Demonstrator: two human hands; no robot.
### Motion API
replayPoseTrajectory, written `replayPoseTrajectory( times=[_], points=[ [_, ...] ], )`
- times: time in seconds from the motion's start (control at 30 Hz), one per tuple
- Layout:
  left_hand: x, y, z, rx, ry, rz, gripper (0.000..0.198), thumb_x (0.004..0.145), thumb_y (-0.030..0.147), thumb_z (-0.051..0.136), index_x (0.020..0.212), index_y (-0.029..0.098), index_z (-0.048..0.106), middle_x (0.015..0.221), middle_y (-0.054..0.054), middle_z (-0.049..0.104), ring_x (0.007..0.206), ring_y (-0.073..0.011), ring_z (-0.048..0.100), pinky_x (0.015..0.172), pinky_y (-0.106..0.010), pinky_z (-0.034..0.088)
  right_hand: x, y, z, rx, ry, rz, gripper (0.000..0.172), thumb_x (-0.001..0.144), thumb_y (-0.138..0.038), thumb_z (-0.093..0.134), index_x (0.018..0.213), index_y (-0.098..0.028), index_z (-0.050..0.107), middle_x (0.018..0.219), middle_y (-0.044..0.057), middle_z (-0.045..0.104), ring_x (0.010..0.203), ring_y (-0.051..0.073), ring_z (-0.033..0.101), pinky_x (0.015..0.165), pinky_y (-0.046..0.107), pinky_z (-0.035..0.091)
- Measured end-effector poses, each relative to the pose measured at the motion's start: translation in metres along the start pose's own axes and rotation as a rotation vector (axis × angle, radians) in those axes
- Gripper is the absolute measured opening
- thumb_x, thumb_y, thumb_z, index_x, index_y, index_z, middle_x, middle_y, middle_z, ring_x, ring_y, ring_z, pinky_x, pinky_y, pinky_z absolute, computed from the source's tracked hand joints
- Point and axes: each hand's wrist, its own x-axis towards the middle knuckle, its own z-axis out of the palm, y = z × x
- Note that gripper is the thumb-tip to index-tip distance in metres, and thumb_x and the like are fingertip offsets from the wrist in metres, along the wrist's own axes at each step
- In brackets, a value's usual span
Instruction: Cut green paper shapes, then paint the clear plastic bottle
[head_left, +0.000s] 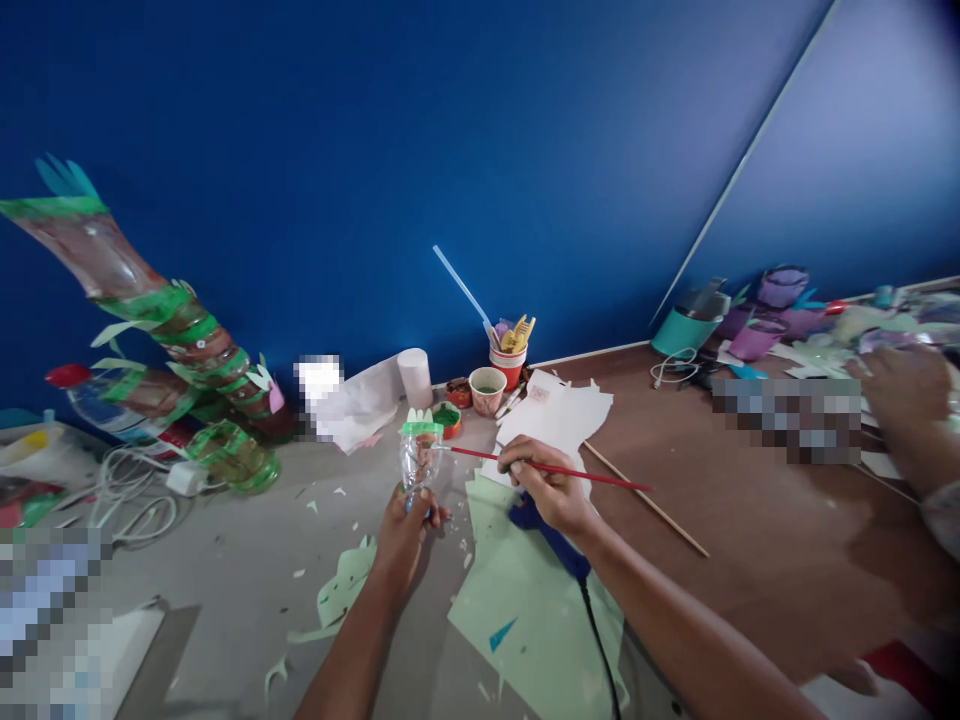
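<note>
My left hand (pixel 409 522) is closed around the neck of a cut clear plastic bottle (pixel 420 462), whose wide end points up. Green colour and pale paper points line its top rim, and some brownish paint shows on its side. In my right hand (pixel 549 482) is a thin red paintbrush (pixel 480 455), gripped along its handle, its tip at the bottle's side. Behind the bottle sits a small tub of green paint (pixel 448 420). Beneath my right hand lies a blue glue gun (pixel 555 540) with a black cord, on pale green paper (pixel 510 600).
A tall painted bottle tower (pixel 202 335) and white cables (pixel 139 495) stand at left. Further back are a paper cup (pixel 488 390), a cup of sticks (pixel 508 358) and a white roll (pixel 414 377). A wooden stick (pixel 649 500) lies right, near another person's hand (pixel 904 390).
</note>
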Motion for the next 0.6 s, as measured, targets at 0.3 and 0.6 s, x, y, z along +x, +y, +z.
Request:
replayPoseTrajectory(
  times=[0.3,0.6],
  points=[
    [-0.0002,-0.0002,0.0001,0.009,-0.006,0.007,0.033,0.072,0.045,0.072,0.081,0.018,0.057,0.062,0.005,0.054,0.053,-0.0077,0.047,0.070,-0.031,0.053,-0.0026,-0.0005,0.0010,-0.015,0.014,0.006,0.019,0.086,-0.017,0.049,0.084,-0.019,0.068,0.071,0.004,0.064,0.063,0.015,0.056,0.057,0.027,0.044],
    [-0.0019,0.0019,0.0012,0.011,-0.006,0.006,0.033,0.071,0.045,0.073,0.073,0.018,0.055,0.062,0.005,0.054,0.053,-0.0079,0.048,0.069,-0.029,0.051,-0.0044,-0.0040,0.0030,-0.057,0.044,0.057,0.018,0.087,-0.022,0.050,0.082,-0.018,0.067,0.069,0.004,0.065,0.056,0.013,0.053,0.050,0.025,0.042]
  ],
)
